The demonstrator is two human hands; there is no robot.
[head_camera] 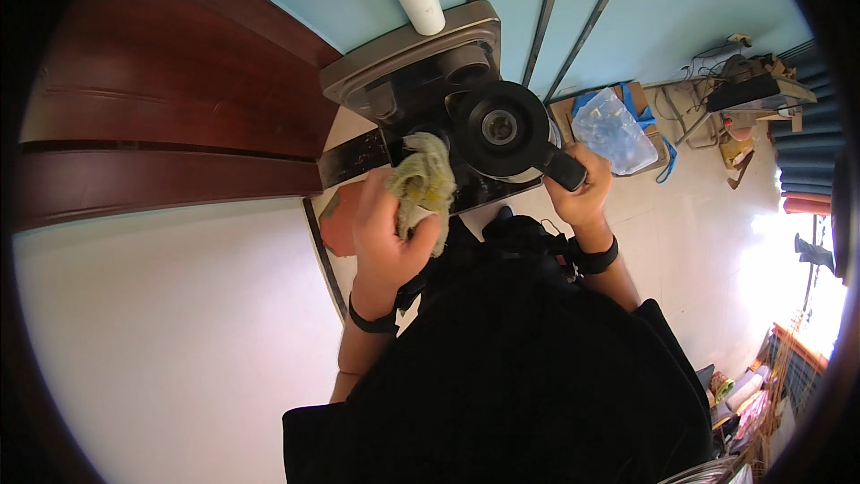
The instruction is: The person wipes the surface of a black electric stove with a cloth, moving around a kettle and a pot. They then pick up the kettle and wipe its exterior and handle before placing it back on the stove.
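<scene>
My right hand [583,185] grips the handle of an electric kettle [480,144] with a steel body. The kettle's black underside, with a round metal connector at its centre, faces up towards me. Its spout points to the upper left. In my left hand [386,235] is a crumpled yellow-green cloth [426,181], held just left of the kettle and apart from it. The kettle is above a glossy black stand [490,198] with a raised bronze-coloured back [416,47]; whether they touch I cannot tell.
A white cup of coloured pencils [418,0] stands on the stand's back rim. Dark red wooden furniture [181,81] is at left, near an orange-red object [341,218]. To the right, a clear plastic bag [613,131] lies on cardboard, with cables [705,60] beyond.
</scene>
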